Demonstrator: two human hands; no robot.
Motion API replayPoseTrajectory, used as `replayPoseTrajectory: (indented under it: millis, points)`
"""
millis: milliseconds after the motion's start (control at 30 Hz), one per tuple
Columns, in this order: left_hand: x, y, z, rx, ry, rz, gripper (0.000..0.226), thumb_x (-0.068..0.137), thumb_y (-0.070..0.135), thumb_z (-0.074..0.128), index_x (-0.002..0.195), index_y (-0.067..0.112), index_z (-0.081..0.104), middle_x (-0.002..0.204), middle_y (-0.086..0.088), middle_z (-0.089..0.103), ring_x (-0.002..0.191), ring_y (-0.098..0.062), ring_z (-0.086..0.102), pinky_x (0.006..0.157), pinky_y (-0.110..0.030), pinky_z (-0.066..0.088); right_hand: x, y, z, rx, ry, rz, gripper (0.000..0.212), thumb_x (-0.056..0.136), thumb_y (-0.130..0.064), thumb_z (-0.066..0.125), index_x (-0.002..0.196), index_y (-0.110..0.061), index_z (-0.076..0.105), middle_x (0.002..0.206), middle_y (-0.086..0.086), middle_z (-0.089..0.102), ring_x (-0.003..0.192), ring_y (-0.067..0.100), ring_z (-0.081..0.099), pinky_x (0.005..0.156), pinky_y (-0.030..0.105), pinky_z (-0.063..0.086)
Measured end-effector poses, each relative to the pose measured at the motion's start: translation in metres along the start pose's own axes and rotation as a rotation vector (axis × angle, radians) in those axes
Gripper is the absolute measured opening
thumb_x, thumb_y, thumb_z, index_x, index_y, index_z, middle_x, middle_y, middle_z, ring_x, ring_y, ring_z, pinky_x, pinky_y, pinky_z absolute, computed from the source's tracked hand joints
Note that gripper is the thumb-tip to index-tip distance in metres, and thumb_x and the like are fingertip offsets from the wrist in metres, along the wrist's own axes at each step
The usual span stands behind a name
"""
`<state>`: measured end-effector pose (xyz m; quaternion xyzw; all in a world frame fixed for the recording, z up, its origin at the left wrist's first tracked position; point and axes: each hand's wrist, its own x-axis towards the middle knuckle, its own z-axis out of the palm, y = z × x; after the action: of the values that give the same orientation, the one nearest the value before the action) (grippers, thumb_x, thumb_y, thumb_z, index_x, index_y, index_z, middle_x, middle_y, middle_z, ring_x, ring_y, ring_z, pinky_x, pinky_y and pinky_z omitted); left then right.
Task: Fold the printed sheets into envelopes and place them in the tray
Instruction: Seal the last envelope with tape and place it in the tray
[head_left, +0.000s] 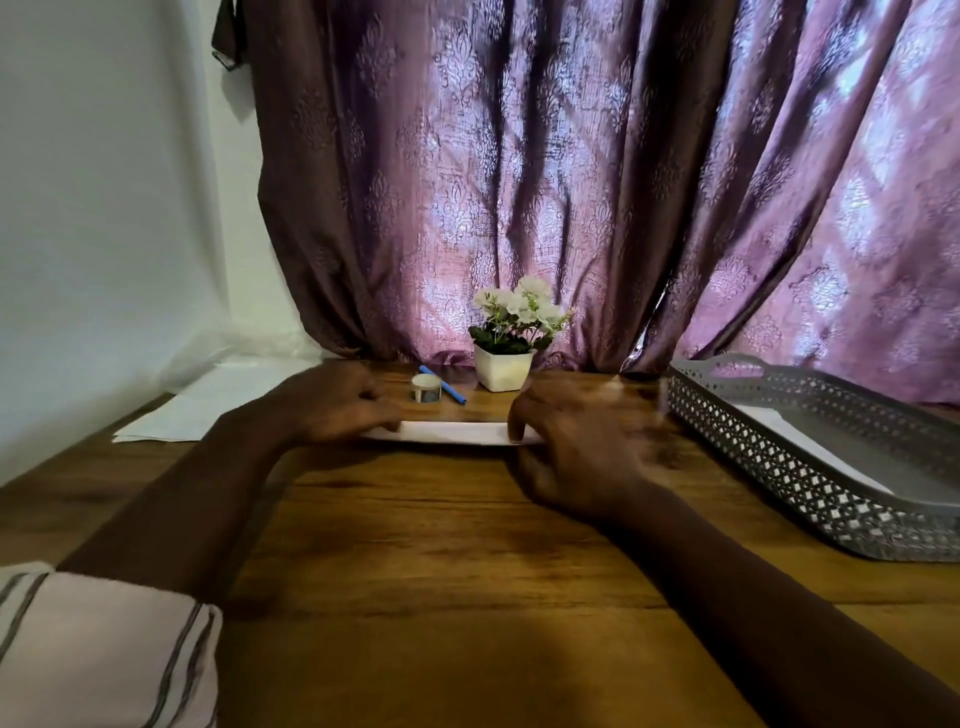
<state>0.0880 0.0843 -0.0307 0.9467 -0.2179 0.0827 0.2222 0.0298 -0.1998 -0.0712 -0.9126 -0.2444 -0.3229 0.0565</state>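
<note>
A folded white sheet (457, 433) lies flat on the wooden table (415, 545) in the middle. My left hand (332, 402) rests on its left end with the fingers laid over the paper. My right hand (571, 447) covers its right end, blurred, with fingertips pressing the fold. A stack of white sheets (208, 400) lies at the left by the wall. The grey perforated tray (779, 467) stands at the right, with white paper (810, 441) inside it.
A small white pot of white flowers (506, 338) stands behind the sheet, against the purple curtain. A roll of tape (426, 388) and a blue pen (447, 387) lie just behind the sheet's far edge. A striped sleeve (93, 649) shows at bottom left.
</note>
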Motion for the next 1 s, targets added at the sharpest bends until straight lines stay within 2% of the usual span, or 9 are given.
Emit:
replayPoseTrajectory:
  millis: [133, 267, 333, 400, 467, 533, 767, 900, 1000]
  points:
    - [-0.003, 0.028, 0.018, 0.060, -0.035, -0.008, 0.060, 0.093, 0.071, 0.044, 0.086, 0.022, 0.079, 0.097, 0.004, 0.073, 0.095, -0.015, 0.064, 0.091, -0.037, 0.048, -0.001, -0.002, 0.010, 0.151, -0.209, 0.028, 0.032, 0.080, -0.052, 0.065, 0.105, -0.032, 0.062, 0.113, -0.009, 0.062, 0.109, 0.015, 0.056, 0.087, 0.037, 0.050]
    - [0.003, 0.048, 0.060, -0.043, -0.086, 0.128, 0.047, 0.099, 0.066, 0.035, 0.120, 0.033, 0.063, 0.132, 0.005, 0.059, 0.130, -0.018, 0.051, 0.109, -0.041, 0.040, -0.001, -0.005, 0.019, 0.381, -0.248, 0.185, 0.039, 0.089, -0.057, 0.063, 0.117, -0.030, 0.065, 0.117, -0.009, 0.060, 0.115, 0.012, 0.055, 0.096, 0.029, 0.042]
    - [0.009, 0.051, 0.079, 0.065, -0.200, 0.137, 0.052, 0.104, 0.056, 0.032, 0.147, 0.032, 0.047, 0.157, 0.002, 0.043, 0.149, -0.020, 0.035, 0.120, -0.044, 0.029, 0.001, -0.003, 0.024, 0.277, -0.317, 0.241, 0.053, 0.092, -0.061, 0.053, 0.135, -0.030, 0.054, 0.135, -0.005, 0.055, 0.130, 0.018, 0.050, 0.109, 0.037, 0.037]
    - [0.011, 0.051, 0.086, 0.185, -0.261, 0.075, 0.057, 0.108, 0.052, 0.025, 0.161, 0.034, 0.024, 0.171, 0.006, 0.018, 0.158, -0.018, 0.013, 0.127, -0.045, 0.013, 0.005, -0.003, 0.026, 0.088, -0.524, 0.288, 0.068, 0.097, -0.068, 0.035, 0.156, -0.034, 0.029, 0.164, -0.003, 0.031, 0.152, 0.021, 0.026, 0.122, 0.047, 0.018]
    - [0.009, 0.049, 0.087, 0.255, -0.275, 0.001, 0.063, 0.105, 0.061, 0.017, 0.163, 0.038, 0.011, 0.173, 0.007, 0.003, 0.159, -0.016, 0.001, 0.128, -0.048, 0.005, 0.007, -0.002, 0.028, 0.010, -0.648, 0.321, 0.078, 0.096, -0.073, 0.023, 0.162, -0.035, 0.009, 0.172, -0.004, 0.005, 0.158, 0.019, 0.004, 0.125, 0.049, 0.002]
    - [0.009, 0.046, 0.086, 0.318, -0.264, -0.085, 0.074, 0.098, 0.073, 0.012, 0.163, 0.038, 0.004, 0.173, 0.005, -0.003, 0.160, -0.019, -0.003, 0.127, -0.052, 0.003, 0.007, 0.000, 0.029, 0.003, -0.663, 0.344, 0.084, 0.093, -0.077, 0.018, 0.163, -0.033, 0.003, 0.172, -0.003, -0.002, 0.158, 0.022, -0.003, 0.125, 0.050, -0.001]
    - [0.003, 0.049, 0.082, 0.390, -0.214, -0.389, 0.112, 0.071, 0.100, 0.005, 0.163, 0.037, 0.002, 0.173, -0.010, 0.000, 0.159, -0.036, 0.002, 0.124, -0.063, 0.006, 0.006, 0.007, 0.028, -0.007, -0.687, 0.443, 0.106, 0.077, -0.094, 0.012, 0.163, -0.032, 0.000, 0.172, 0.002, -0.005, 0.157, 0.037, -0.006, 0.125, 0.054, 0.002]
    - [-0.002, 0.053, 0.083, 0.423, -0.184, -0.423, 0.112, 0.073, 0.098, 0.003, 0.164, 0.034, 0.006, 0.172, -0.014, 0.004, 0.158, -0.040, 0.006, 0.123, -0.062, 0.012, 0.004, 0.008, 0.028, -0.006, -0.657, 0.458, 0.118, 0.069, -0.100, 0.007, 0.163, -0.029, 0.003, 0.172, 0.005, -0.001, 0.157, 0.037, -0.003, 0.124, 0.057, 0.003]
    - [-0.006, 0.054, 0.083, 0.433, -0.188, -0.419, 0.108, 0.076, 0.095, 0.003, 0.164, 0.032, 0.006, 0.172, -0.014, 0.003, 0.158, -0.038, 0.005, 0.124, -0.060, 0.011, 0.006, 0.007, 0.029, -0.005, -0.595, 0.391, 0.110, 0.074, -0.095, 0.000, 0.163, -0.031, 0.011, 0.172, 0.005, 0.005, 0.158, 0.029, -0.001, 0.122, 0.062, -0.001]
